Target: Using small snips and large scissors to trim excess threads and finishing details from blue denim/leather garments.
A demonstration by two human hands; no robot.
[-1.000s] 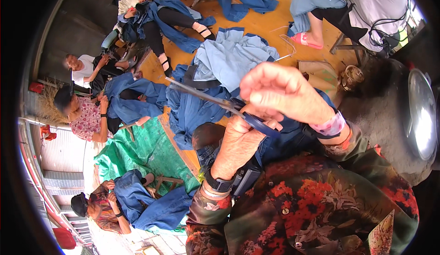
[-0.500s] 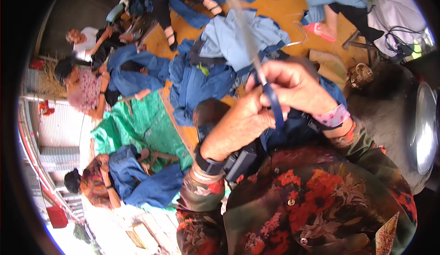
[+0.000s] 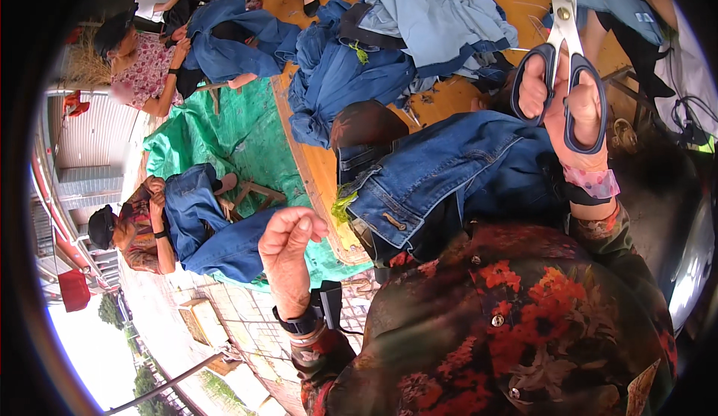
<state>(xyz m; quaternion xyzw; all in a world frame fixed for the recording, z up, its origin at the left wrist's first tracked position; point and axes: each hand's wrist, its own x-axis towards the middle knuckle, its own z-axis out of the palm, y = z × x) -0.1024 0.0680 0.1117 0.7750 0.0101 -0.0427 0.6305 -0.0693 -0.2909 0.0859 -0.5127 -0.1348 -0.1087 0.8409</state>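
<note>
In my right hand (image 3: 555, 113) is a pair of scissors (image 3: 563, 13) with dark blue loops. My fingers pass through both loops, and the blades point away from me. My left hand (image 3: 290, 248) is raised at the left with thumb and fingertips pressed together; whatever is between them, if anything, is too small to make out. Dark blue jeans (image 3: 449, 165) lie over my lap between the hands, waistband toward the left hand, with a buttonhole showing. A bit of yellow-green material (image 3: 344, 206) sticks out at the waistband.
Ahead, a pile of denim (image 3: 351, 79) with light blue pieces (image 3: 434, 19) lies on an orange-brown board (image 3: 303, 165). A green sheet (image 3: 250, 143) spreads to the left. Several people sit around, two handling jeans (image 3: 232, 42) at the left. A dark rounded vessel stands at right.
My hands, earlier together at the scissors' handles, have parted. The scissors went right and up with my right hand; my left hand moved left. The jeans on my lap show more, and the view has shifted.
</note>
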